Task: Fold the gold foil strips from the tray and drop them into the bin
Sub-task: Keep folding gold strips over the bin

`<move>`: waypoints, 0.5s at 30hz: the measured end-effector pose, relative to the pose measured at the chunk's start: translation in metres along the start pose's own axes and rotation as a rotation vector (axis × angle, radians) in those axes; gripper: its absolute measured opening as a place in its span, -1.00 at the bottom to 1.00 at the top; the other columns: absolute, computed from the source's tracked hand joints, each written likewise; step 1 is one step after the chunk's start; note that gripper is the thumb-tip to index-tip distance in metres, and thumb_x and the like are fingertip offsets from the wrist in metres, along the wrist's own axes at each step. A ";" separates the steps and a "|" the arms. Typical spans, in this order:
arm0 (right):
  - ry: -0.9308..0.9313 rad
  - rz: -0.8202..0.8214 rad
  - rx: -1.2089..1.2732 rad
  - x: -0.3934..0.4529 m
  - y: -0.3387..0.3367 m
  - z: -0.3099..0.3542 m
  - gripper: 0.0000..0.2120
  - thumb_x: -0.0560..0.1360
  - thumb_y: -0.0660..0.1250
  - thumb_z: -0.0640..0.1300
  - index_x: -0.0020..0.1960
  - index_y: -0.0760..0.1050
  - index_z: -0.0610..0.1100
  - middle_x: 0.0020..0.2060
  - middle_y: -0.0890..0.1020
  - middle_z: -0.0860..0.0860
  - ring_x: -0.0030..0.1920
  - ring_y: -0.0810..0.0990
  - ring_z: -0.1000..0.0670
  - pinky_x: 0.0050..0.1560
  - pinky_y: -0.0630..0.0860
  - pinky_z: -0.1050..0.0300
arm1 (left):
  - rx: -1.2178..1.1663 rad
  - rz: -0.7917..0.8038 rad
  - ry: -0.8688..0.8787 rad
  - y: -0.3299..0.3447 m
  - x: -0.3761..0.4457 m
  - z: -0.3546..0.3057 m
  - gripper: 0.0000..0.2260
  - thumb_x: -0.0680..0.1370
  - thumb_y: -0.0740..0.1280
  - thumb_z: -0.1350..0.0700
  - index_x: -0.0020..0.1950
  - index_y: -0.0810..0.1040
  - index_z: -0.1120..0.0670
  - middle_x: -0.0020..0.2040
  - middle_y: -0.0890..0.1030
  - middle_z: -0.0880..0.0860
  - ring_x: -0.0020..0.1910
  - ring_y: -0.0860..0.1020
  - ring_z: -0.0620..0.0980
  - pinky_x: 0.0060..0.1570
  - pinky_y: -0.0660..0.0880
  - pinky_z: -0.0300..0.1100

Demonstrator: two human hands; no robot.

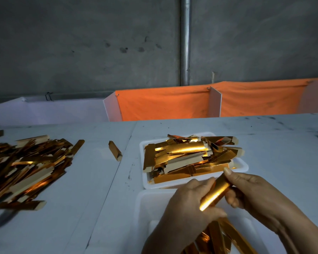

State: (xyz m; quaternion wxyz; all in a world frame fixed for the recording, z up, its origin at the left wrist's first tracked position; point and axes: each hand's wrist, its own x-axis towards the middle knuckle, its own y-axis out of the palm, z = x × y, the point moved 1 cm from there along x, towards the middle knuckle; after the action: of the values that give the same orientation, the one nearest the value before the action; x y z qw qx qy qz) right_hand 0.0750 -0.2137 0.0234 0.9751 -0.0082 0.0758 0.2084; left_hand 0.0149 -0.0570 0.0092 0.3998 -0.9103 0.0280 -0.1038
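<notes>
A white tray [243, 166] on the table holds a heap of flat gold foil strips [187, 156]. Just in front of it stands a white bin [145, 204] with several folded gold strips [217, 235] inside. Above the bin, both hands hold one gold foil strip [216, 194] tilted from lower left to upper right. My left hand [189, 204] grips its lower end. My right hand [250, 191] grips its upper end, thumb on top.
A large loose pile of gold strips [24, 167] covers the table's left side. One folded strip [115, 150] lies alone between that pile and the tray. Orange cloth panels [163, 103] and white dividers stand behind the table.
</notes>
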 end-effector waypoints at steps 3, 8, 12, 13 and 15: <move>0.021 0.031 0.016 0.000 0.000 0.001 -0.56 0.41 0.29 0.08 -0.11 0.62 -0.33 -0.46 0.55 -0.18 -0.48 0.51 0.01 -0.43 0.48 0.27 | 0.106 -0.022 0.038 0.001 -0.001 0.001 -0.45 0.59 0.20 -0.12 0.53 0.07 -0.14 0.40 0.34 -0.11 0.30 0.32 -0.13 0.22 0.29 -0.25; -0.017 0.086 -0.047 -0.005 -0.004 0.005 -0.75 0.36 0.36 0.00 -0.16 0.65 -0.18 -0.29 0.59 -0.17 -0.33 0.55 0.02 -0.35 0.46 0.22 | 0.009 -0.029 -0.051 -0.004 0.000 0.001 -0.54 0.63 0.17 -0.03 0.52 0.16 -0.10 0.44 0.35 -0.12 0.40 0.31 -0.11 0.35 0.22 -0.24; -0.075 0.073 -0.072 -0.005 -0.008 0.005 -0.78 0.35 0.33 -0.05 -0.15 0.65 -0.16 -0.23 0.64 -0.11 -0.22 0.62 0.05 -0.33 0.50 0.24 | -0.192 -0.022 -0.077 -0.004 -0.004 -0.002 -0.59 0.61 0.19 -0.03 0.47 0.27 -0.15 0.24 0.53 -0.15 0.13 0.52 -0.17 0.17 0.45 -0.28; -0.081 0.057 -0.066 -0.004 -0.009 0.005 -0.78 0.35 0.33 -0.05 -0.15 0.65 -0.17 -0.22 0.65 -0.12 -0.22 0.62 0.05 -0.33 0.51 0.24 | -0.231 -0.027 -0.072 -0.004 -0.004 -0.002 -0.60 0.61 0.18 -0.04 0.46 0.30 -0.15 0.15 0.57 -0.17 0.05 0.54 -0.20 0.07 0.49 -0.32; -0.084 0.039 -0.044 -0.003 -0.008 0.005 -0.78 0.34 0.34 -0.05 -0.17 0.65 -0.18 -0.23 0.64 -0.14 -0.23 0.63 0.04 -0.33 0.52 0.23 | -0.276 -0.056 -0.071 -0.004 -0.003 -0.001 -0.62 0.61 0.17 -0.07 0.44 0.33 -0.14 -0.02 0.57 -0.24 -0.05 0.53 -0.29 -0.06 0.48 -0.39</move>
State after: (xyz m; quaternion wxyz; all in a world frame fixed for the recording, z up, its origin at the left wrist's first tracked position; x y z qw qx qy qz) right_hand 0.0759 -0.2220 0.0292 0.9728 -0.0192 0.0303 0.2290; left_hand 0.0115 -0.0550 0.0125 0.2684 -0.9602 0.0025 -0.0780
